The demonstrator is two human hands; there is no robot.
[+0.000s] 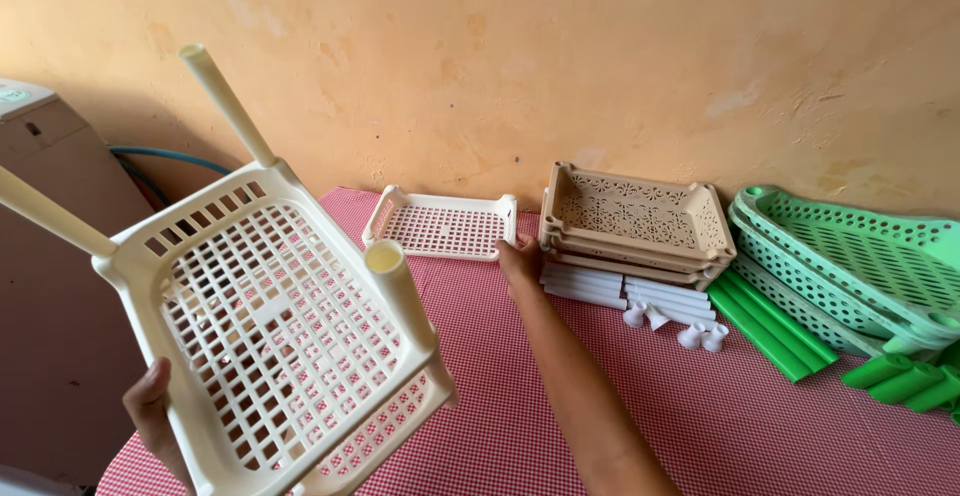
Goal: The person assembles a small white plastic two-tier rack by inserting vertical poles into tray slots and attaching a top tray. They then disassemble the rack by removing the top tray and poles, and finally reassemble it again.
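The cream basket shelf (275, 326), three poles plugged into its corners, tilts above the near left of the desk (700, 426), gripped at its lower edge by the left hand (150, 411). Beyond it lies a flat white tray (440, 226); the right hand (520, 261) touches that tray's right corner, fingers loosely spread, just beside the stacked beige baskets (635, 221). White poles (620, 291) lie before the stack, green baskets (860, 266) further right

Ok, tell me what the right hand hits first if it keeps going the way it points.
The right hand points toward the wall, at the gap between the white tray and the beige tray stack. Its fingers seem already at the white tray's right end, so that tray probably comes first; depth is unclear.
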